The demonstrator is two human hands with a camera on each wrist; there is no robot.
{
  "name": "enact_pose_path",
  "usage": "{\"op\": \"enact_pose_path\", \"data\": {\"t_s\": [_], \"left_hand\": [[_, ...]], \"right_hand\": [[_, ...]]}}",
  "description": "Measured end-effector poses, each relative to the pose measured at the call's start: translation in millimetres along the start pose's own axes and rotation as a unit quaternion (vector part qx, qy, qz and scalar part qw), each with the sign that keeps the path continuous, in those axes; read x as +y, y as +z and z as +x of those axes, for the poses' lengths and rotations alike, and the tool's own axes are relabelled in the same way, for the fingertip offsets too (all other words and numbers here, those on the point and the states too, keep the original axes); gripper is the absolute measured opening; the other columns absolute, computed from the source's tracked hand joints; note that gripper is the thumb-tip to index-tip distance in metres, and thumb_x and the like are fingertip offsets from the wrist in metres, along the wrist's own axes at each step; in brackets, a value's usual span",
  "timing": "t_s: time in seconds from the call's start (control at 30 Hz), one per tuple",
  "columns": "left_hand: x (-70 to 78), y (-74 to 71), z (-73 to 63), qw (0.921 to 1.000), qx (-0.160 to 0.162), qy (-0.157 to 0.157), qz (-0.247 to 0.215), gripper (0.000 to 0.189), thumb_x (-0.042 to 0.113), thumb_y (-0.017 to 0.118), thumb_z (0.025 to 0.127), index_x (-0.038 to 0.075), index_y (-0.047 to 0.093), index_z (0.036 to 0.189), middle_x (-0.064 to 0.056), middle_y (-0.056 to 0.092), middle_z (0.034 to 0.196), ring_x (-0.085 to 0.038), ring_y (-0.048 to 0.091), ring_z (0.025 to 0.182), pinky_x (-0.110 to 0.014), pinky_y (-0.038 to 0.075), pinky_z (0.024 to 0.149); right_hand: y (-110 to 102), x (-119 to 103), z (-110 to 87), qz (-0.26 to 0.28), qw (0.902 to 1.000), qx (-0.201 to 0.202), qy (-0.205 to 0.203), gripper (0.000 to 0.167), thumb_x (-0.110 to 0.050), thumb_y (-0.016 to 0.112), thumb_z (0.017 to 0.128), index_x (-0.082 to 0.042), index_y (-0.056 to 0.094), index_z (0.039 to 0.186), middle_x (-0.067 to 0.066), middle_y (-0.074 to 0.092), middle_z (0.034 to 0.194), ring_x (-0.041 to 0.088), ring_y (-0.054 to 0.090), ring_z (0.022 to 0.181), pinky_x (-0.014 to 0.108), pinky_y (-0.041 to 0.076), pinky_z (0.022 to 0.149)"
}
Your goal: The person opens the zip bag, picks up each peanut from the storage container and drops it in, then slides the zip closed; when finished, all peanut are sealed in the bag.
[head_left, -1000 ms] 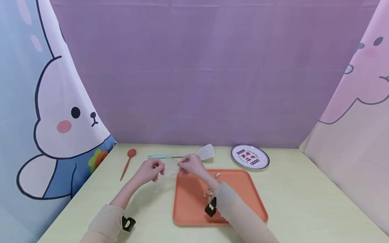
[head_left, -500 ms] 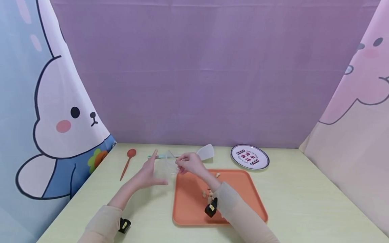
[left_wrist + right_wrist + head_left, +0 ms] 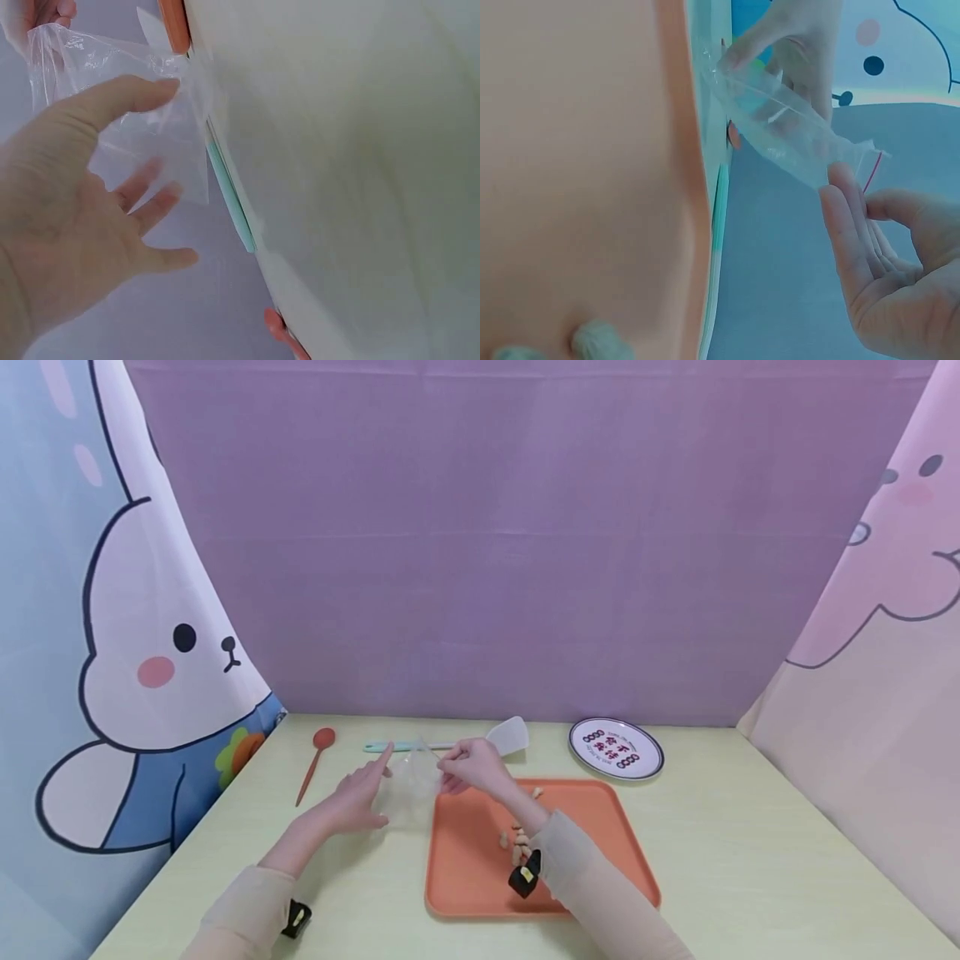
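A clear zip-lock bag (image 3: 411, 787) hangs between my two hands above the table, left of the orange tray (image 3: 465, 885). In the right wrist view, the bag (image 3: 780, 124) shows a red line along its mouth edge. My right hand (image 3: 474, 766) pinches that edge between thumb and fingers. On the bag's other side, my left hand (image 3: 354, 800) has its thumb and fingers spread apart; in the left wrist view its thumb overlaps the film. Several peanuts (image 3: 504, 840) lie on the tray, some partly hidden behind my right wrist.
Behind the bag lies a spatula (image 3: 507, 736) with a turquoise handle. A red spoon (image 3: 323, 739) is at the far left, and a patterned plate (image 3: 617, 748) stands at the back right. Purple cloth (image 3: 510, 543) closes off the back of the table.
The left hand has gone from curled fingers by the bag to spread fingers, and has shifted slightly left and down. The bag now hangs more visibly from the right hand, which stays nearly still.
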State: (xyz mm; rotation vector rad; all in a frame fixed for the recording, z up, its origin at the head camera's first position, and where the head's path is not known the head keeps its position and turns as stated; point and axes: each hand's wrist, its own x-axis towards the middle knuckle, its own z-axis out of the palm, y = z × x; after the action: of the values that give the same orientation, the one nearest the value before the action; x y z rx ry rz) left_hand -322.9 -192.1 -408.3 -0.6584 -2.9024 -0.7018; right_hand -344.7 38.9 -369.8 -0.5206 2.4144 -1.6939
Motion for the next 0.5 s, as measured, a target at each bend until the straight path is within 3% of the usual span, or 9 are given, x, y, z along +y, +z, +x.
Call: {"op": "enact_pose_path", "data": {"t_s": [0.13, 0.3, 0.5], "left_hand": [[2.5, 3.5, 1.8, 0.9992, 0.023, 0.027, -0.020, 0.120, 0.028, 0.085, 0.067, -0.001, 0.002, 0.149, -0.023, 0.038, 0.142, -0.043, 0.035, 0.130, -0.065, 0.024, 0.105], [12.0, 9.6, 10.6, 0.9917, 0.067, 0.070, -0.084, 0.122, 0.040, 0.085, 0.064, -0.002, 0.008, 0.149, -0.023, 0.031, 0.147, -0.040, 0.029, 0.135, -0.059, 0.030, 0.106], [19.4, 12.2, 16.7, 0.9882, 0.073, 0.061, -0.120, 0.116, 0.041, 0.082, 0.068, -0.001, 0.010, 0.148, -0.022, 0.034, 0.143, -0.040, 0.036, 0.130, -0.056, 0.037, 0.102]], "right_hand": [[0.8, 0.8, -0.2, -0.002, 1.0000, 0.000, 0.000, 0.020, -0.013, 0.065, 0.088, 0.007, 0.066, 0.091, 0.016, 0.070, 0.072, 0.025, 0.069, 0.061, 0.048, 0.056, 0.067], [6.4, 0.0, -0.6, -0.002, 1.0000, -0.005, 0.000, 0.018, -0.014, 0.066, 0.087, 0.004, 0.067, 0.090, 0.016, 0.070, 0.073, 0.031, 0.069, 0.067, 0.049, 0.056, 0.068], [11.1, -7.6, -6.7, -0.005, 0.9998, -0.018, -0.002, 0.015, -0.011, 0.064, 0.088, 0.004, 0.067, 0.091, 0.021, 0.070, 0.080, 0.036, 0.069, 0.073, 0.048, 0.056, 0.070]]}}
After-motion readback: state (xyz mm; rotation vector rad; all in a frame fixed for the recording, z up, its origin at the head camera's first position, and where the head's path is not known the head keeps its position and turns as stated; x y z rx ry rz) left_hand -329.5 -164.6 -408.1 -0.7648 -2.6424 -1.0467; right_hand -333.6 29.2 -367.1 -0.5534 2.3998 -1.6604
